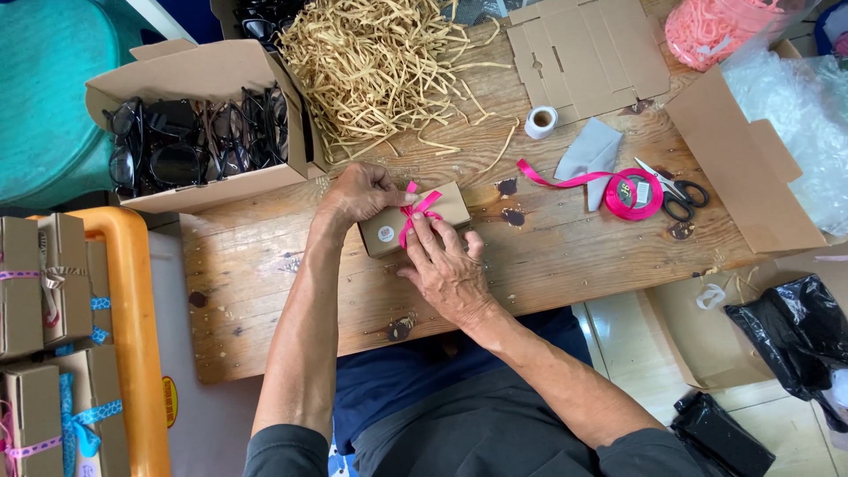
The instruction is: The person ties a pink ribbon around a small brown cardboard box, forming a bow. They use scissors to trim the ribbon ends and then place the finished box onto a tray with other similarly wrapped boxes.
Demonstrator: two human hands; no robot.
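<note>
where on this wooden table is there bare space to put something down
Bare wood lies left of the small box, below the sunglasses carton, and below the ribbon spool. The far edge is crowded with paper shred and flat cardboard.

Dark grey sleeves are worn, pushed up above the elbows, so that both forearms are left bare. The left hand (358,193) and right hand (449,269) are ungloved; no rings or watch can be seen. Grey trousers are worn over a blue seat.

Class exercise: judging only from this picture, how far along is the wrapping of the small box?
Done: small cardboard box is closed, pink ribbon around it. In hand: left hand and right hand work the bow on top. Left: the bow looks unfinished; scissors lie beside the ribbon spool.
</note>
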